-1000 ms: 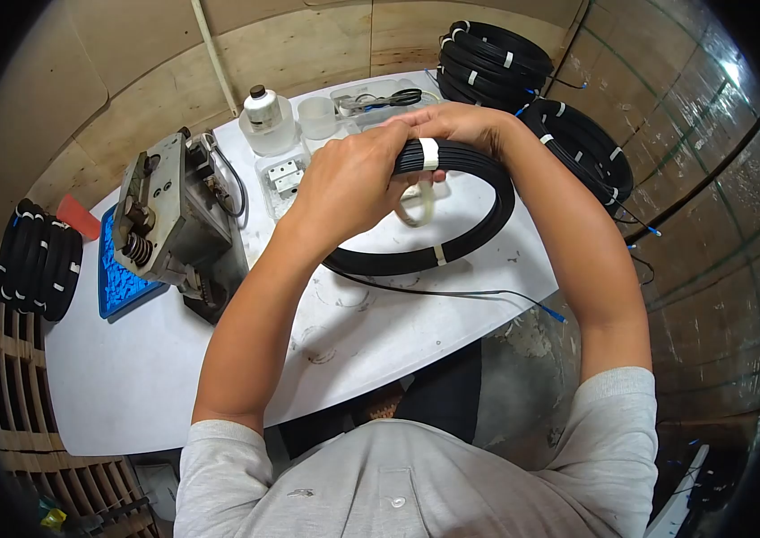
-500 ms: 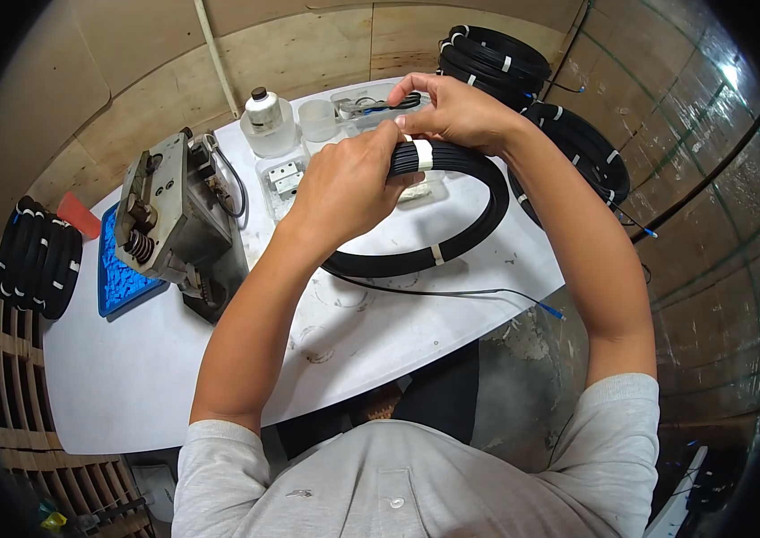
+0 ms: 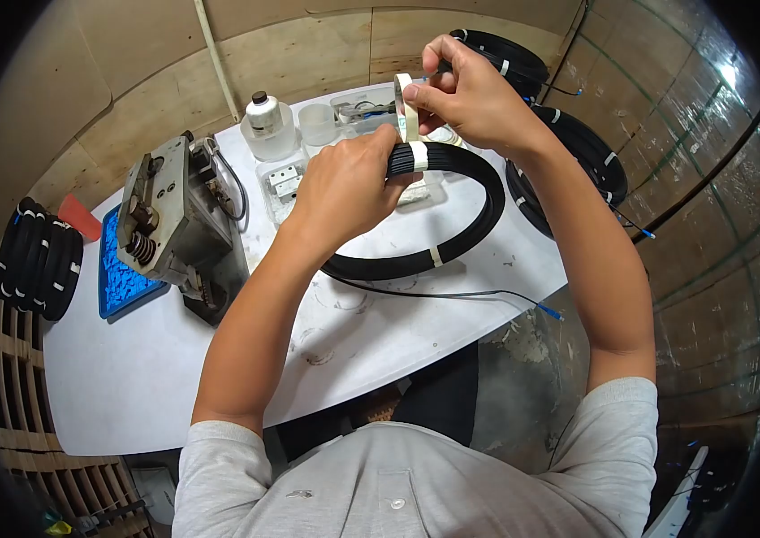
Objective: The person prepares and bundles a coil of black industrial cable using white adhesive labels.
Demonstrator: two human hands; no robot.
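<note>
My left hand (image 3: 349, 184) grips a black cable coil (image 3: 452, 242) at its upper left, just beside a white tape band (image 3: 418, 156) wrapped round the strands. Above that band my right hand (image 3: 474, 99) pinches a roll of white tape (image 3: 404, 106), with a strip running down to the coil. A second tape band (image 3: 436, 256) sits on the coil's lower part. The coil's loose black end with a blue tip (image 3: 548, 313) trails over the white table (image 3: 129, 377).
A metal machine (image 3: 169, 215) stands at left on a blue mat (image 3: 120, 278). Bottle (image 3: 263, 117), plastic cup (image 3: 315, 121), clear trays and scissors (image 3: 371, 106) sit at the back. Finished coils are stacked at far right (image 3: 577, 152) and far left (image 3: 39, 255).
My right hand rose from the coil's taped spot, lifting the tape roll up and drawing a strip away from the band. My left hand kept its grip on the coil.
</note>
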